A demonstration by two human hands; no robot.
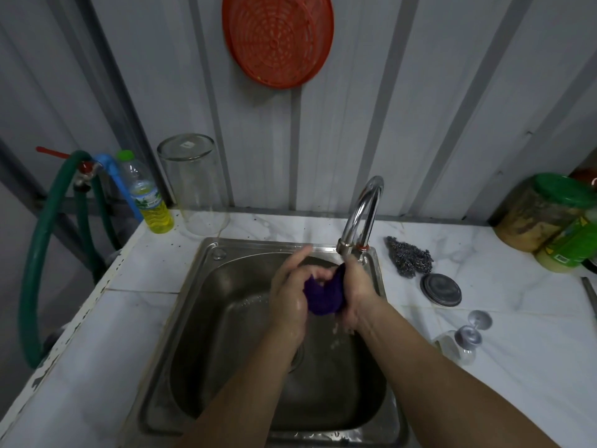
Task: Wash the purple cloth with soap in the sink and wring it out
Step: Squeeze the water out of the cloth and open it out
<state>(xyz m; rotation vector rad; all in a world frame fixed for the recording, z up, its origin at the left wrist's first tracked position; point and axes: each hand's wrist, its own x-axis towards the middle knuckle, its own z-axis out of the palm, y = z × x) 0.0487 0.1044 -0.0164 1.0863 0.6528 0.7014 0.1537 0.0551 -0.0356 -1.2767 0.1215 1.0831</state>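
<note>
Both hands cover much of the purple cloth [324, 294] — the frame crops the right-hand jars [549, 218].

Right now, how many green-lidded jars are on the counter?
2, both at the counter's far right: a large jar against the wall, a smaller jar before it. Others may be hidden beyond the frame.

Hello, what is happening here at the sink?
A person is washing a purple cloth over the steel sink. Both hands grip it, bunched up: the left hand on one side, the right hand on the other, just below the tap. The hands look wet and drops fall beneath them. A bottle of yellow liquid stands on the counter.
</note>
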